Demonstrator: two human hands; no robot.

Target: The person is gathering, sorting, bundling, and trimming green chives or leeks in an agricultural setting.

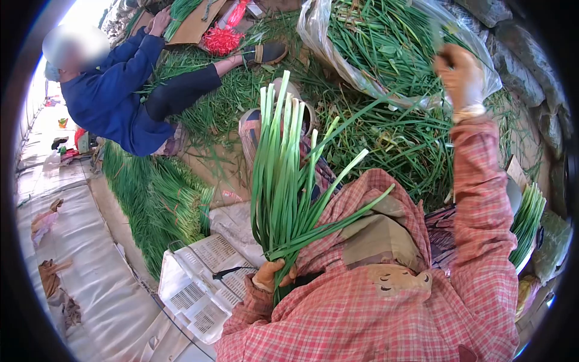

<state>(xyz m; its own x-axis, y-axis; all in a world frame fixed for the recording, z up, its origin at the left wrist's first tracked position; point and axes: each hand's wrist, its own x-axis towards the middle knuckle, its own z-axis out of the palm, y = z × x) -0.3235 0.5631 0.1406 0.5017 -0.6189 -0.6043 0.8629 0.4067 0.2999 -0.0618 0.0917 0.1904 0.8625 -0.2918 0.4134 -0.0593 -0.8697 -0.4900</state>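
My left hand [271, 276] is wrapped round the leafy end of a bunch of garlic chives [280, 175]. Their pale cut ends point up and away from me, and a few stalks splay out to the right over my lap. On the far right my raised right hand [461, 75] has its fingers curled in. It is partly blurred, and what it holds, if anything, cannot be made out. Beneath and beside it lies a large heap of loose chives [380, 48] in a clear plastic sheet [319, 30].
A person in a blue jacket [114, 102] sits at the left, hands on greens. Tied chive bundles [163, 199] lie on the ground nearby. A white plastic crate or basket [199, 289] stands at my left. Loose trimmings [392, 145] cover the ground ahead; another bundle [529, 220] lies right.
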